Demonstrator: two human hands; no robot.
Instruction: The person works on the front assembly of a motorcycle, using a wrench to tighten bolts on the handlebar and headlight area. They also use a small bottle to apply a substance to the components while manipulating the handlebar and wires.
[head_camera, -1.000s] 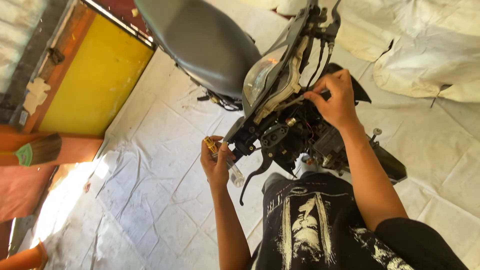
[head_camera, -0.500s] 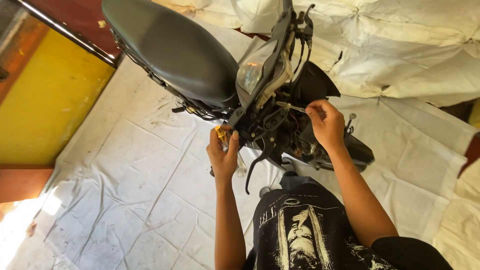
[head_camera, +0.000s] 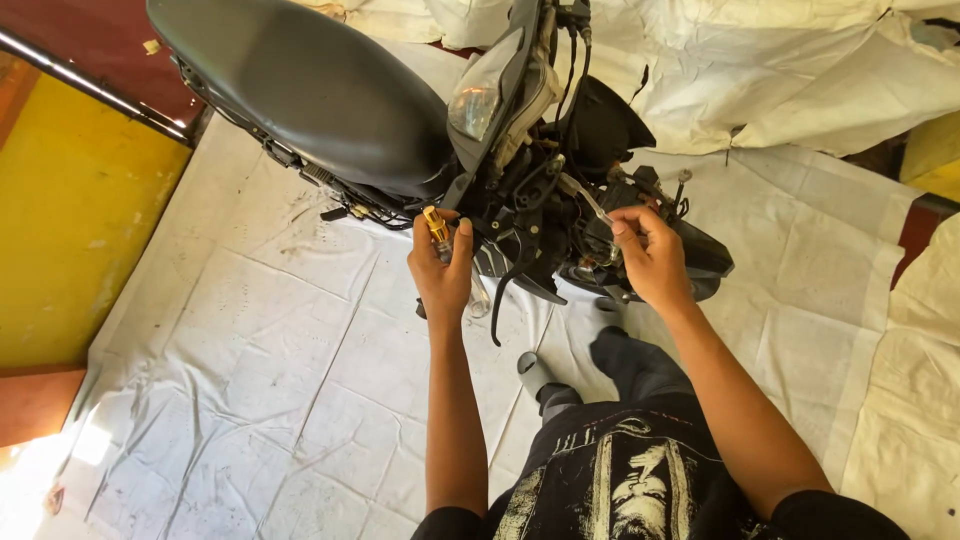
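left hand (head_camera: 442, 272) around yellow-handled screwdriver (head_camera: 436, 228)

Black seat (head_camera: 310, 90) & bike parts, yellow-handled screwdriver (head_camera: 437, 228), white creased floor sheet (head_camera: 260, 400), yellow wall (head_camera: 70, 220), black shirt (head_camera: 620, 480) w/ pale print

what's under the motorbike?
White sheeting covers the floor under the motorbike. The left hand holds a yellow-handled tool; the right hand pinches a cable. The floor itself is hidden.
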